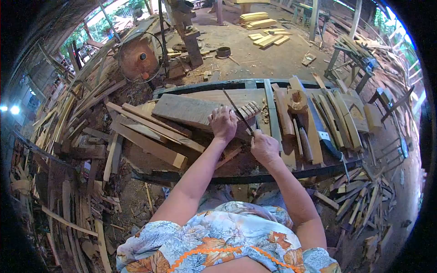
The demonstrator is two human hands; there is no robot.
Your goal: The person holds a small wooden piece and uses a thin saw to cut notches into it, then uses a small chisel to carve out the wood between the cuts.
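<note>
A thick grey wooden board [182, 109] lies slanted on the workbench. At its right end is a small notched piece of pale wood [250, 109] with several cuts across it. My left hand [223, 122] rests on the board, its fingers pressed down near the notched piece. My right hand [265, 146] is closed round the near end of a long thin dark tool [237, 111], which looks like a file or narrow blade. The tool runs up and to the left, between my left hand and the notched piece. Its handle is hidden in my right hand.
On the bench's right lie wooden strips [348, 119], a hollowed block [297, 100] and a saw with a dark handle [331, 148]. Long planks [150, 139] lie at the left. Beyond the bench stand a round fan [142, 57] and stacked yellow boards [257, 20].
</note>
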